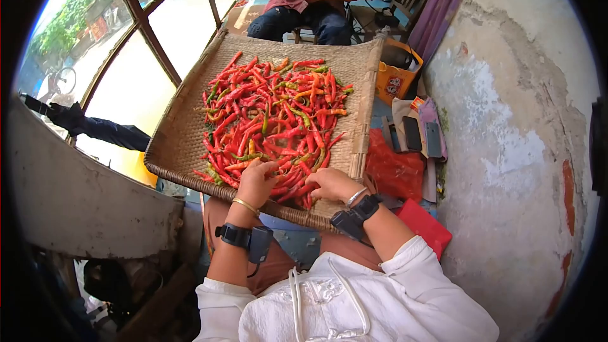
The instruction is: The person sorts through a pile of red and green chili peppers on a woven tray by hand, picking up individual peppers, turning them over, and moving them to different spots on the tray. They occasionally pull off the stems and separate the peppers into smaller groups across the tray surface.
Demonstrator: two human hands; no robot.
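Red chili peppers point(237, 98), with some orange and green ones among them, lie in a loose heap on a woven tray point(180, 123). My left hand point(255, 185) reaches over the near side of the heap, its fingers curled down and partly hidden among the chilies. To its right, my right hand point(334, 185) has its fingers bent together at the heap's near right edge, right at several red chilies. What exactly each hand pinches I cannot tell. Both hands are just inside the tray's near rim, which rests over my lap.
Opposite me sits a person point(304, 0) handling a dark object with cables. Right of the tray are a yellow-orange box point(396, 76), two phones point(411, 133), a red plastic bag point(394, 168) and a bare wall point(500, 133). Windows and a folded dark umbrella point(104, 128) are on the left.
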